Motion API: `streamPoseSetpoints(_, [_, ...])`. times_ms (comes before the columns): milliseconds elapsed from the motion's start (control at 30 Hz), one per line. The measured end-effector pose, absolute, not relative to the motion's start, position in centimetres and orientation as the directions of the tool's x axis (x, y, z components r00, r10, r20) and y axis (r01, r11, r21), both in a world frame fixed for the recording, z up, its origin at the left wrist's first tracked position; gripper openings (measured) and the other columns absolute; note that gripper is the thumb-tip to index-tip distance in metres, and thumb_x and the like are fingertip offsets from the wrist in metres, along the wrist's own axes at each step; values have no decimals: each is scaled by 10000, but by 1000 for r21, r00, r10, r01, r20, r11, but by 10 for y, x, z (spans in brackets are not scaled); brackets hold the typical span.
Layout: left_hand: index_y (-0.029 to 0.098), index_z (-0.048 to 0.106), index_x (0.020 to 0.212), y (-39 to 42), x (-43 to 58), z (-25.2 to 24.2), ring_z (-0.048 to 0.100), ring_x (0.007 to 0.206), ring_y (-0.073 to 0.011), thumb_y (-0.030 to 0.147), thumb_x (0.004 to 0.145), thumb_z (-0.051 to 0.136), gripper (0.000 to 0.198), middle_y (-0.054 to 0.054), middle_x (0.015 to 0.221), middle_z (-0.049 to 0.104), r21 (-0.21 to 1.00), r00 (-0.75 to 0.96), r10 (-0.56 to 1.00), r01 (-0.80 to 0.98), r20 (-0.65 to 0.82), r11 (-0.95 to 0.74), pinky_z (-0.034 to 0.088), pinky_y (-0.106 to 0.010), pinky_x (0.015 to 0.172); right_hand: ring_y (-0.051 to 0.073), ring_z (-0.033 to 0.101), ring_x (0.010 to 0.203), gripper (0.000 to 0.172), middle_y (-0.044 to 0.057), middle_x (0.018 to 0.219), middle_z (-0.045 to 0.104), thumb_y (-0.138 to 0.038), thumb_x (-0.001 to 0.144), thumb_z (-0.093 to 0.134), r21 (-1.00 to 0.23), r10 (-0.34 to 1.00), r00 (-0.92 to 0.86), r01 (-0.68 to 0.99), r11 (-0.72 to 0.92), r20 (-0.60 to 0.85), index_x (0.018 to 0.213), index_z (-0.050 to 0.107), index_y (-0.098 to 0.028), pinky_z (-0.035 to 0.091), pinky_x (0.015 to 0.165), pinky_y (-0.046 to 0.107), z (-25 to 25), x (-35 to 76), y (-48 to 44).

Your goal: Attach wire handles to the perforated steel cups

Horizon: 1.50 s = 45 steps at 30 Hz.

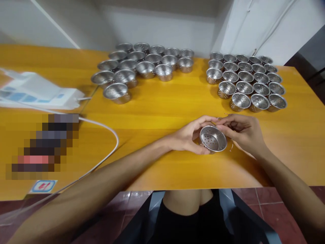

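Observation:
A small perforated metal strainer cup (212, 139) is tilted toward me above the front part of the table, its holed bottom showing. Curled around its left side, my left hand (191, 137) grips it with the thumb at the near side and fingers at the far rim. My right hand (241, 130) is closed in a pinch at the cup's upper right rim. A thin wire or chain (231, 145) hangs beside the cup, and a bit of it shows by the right fingertips. The exact pinch is partly hidden.
More strainer cups (244, 87) stand in rows at the back right, with another group (146, 68) at the back left. On the left lie a white power strip (38, 93), a looping white cable (111, 130) and a blurred-out object (45, 145). The yellow table (157, 173) ends near my lap.

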<state>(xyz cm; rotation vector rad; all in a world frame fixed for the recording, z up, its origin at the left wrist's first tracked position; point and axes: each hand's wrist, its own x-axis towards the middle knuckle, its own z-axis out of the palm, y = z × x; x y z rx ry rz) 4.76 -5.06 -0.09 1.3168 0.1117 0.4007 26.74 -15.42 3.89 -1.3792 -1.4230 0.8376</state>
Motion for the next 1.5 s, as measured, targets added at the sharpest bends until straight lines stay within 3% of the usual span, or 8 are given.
streamPoseSetpoints(133, [235,595,1352,-51,48,-2,737,1022,-239,335,782,997,705,-106,1233,737,960,929,351,-196,116,201,560,-390,929,155,698,645,326,38,787,804,-550,916,904,-926,984,77,355,125,163,918,852,-228,533,577,275,39,268,-155])
streamPoseSetpoints(300, [236,555,1277,-51,49,-5,696,906,-171,306,791,992,658,-53,1120,713,953,928,350,-210,125,217,531,-313,834,146,706,636,286,52,821,825,-490,963,864,-923,981,75,358,141,178,953,864,-204,535,565,265,35,268,-155])
streamPoseSetpoints(733, [234,543,1278,-50,48,-4,695,924,-164,294,799,992,659,-53,1148,712,963,934,339,-189,117,189,534,-309,856,144,693,626,295,51,766,789,-458,858,966,-966,978,151,238,103,142,887,856,-187,523,545,250,32,268,-153])
streamPoseSetpoints(1000, [269,431,1261,-56,49,1,644,813,-122,302,825,957,684,-26,1130,694,986,918,385,-139,93,93,496,-262,749,74,467,490,298,-68,609,537,-452,949,894,-949,975,118,278,150,189,1009,795,-177,341,460,229,28,267,-149])
streamPoseSetpoints(1300, [266,427,1225,-56,50,1,644,817,-129,365,823,973,685,-17,1072,706,988,910,405,-133,88,82,471,-267,749,64,457,455,415,-19,607,652,-555,903,934,-984,983,101,108,140,151,780,778,-190,310,431,223,32,270,-146])
streamPoseSetpoints(1500, [269,425,1245,-52,50,-1,691,828,-144,404,833,979,703,-46,1115,736,980,916,395,-137,69,147,486,-273,745,65,497,441,371,37,746,783,-571,989,849,-998,998,14,0,68,68,876,890,-219,276,399,230,37,275,-150])
